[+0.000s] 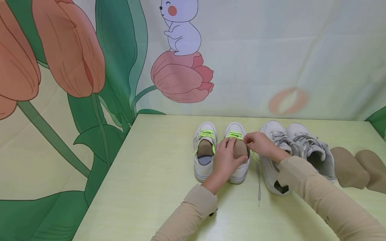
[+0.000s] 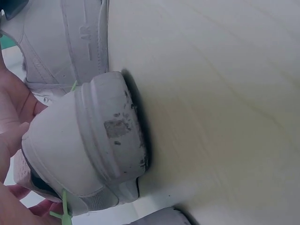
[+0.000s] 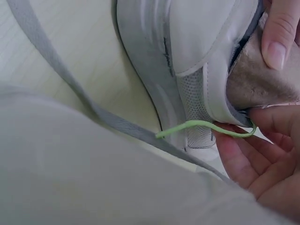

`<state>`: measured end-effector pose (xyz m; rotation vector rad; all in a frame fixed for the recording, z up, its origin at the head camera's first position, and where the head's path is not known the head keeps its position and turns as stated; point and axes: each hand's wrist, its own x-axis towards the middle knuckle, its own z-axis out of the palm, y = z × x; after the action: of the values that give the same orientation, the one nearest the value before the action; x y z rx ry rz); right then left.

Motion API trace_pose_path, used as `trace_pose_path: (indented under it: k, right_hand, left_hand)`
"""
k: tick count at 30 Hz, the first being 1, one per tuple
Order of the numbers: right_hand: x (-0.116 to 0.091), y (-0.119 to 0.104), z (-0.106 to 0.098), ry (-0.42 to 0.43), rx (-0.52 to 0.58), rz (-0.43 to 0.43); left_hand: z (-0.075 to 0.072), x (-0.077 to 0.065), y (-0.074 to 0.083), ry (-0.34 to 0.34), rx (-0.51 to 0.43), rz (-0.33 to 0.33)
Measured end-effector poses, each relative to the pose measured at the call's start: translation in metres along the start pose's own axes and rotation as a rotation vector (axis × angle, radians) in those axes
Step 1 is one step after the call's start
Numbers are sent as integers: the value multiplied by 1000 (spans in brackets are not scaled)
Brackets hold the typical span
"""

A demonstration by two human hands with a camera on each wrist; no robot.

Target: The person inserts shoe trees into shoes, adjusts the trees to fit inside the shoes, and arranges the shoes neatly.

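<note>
A white sneaker point(image 1: 238, 175) with neon-green laces stands on the table, its opening toward me. A brown shoe insert point(image 1: 240, 149) sticks up from that opening. My left hand point(image 1: 225, 157) grips the insert, thumb at its near end and fingers at its far left. My right hand point(image 1: 260, 143) pinches the sneaker's right collar edge, beside the insert; in the right wrist view a loose green lace end point(image 3: 199, 123) hangs over its fingers. The matching left sneaker point(image 1: 201, 170) stands alongside, with a brown insert point(image 1: 205, 149) inside it.
Right of my hands stands a second pair of greyish-white sneakers point(image 1: 273, 129), partly behind my right sleeve, with a grey lace point(image 1: 259, 187) trailing on the table point(image 1: 144, 180). Two brown inserts point(image 1: 349, 167) lie farther right. A printed cloth point(image 1: 247, 73) hangs behind the table.
</note>
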<state>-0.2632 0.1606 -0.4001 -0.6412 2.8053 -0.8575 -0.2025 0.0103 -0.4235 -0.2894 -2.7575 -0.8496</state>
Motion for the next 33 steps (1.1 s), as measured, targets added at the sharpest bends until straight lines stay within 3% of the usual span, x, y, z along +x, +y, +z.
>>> trace_pose_path:
  k: [13, 26, 33]
  right_hand:
    - [0, 2, 2, 4, 73, 29]
    - [2, 3, 1, 13, 129, 34]
    - [1, 4, 2, 26, 115, 23]
  left_hand:
    - [3, -1, -2, 36, -5, 14]
    - [-3, 6, 9, -2, 51, -9]
    - [-7, 11, 13, -34, 114, 12]
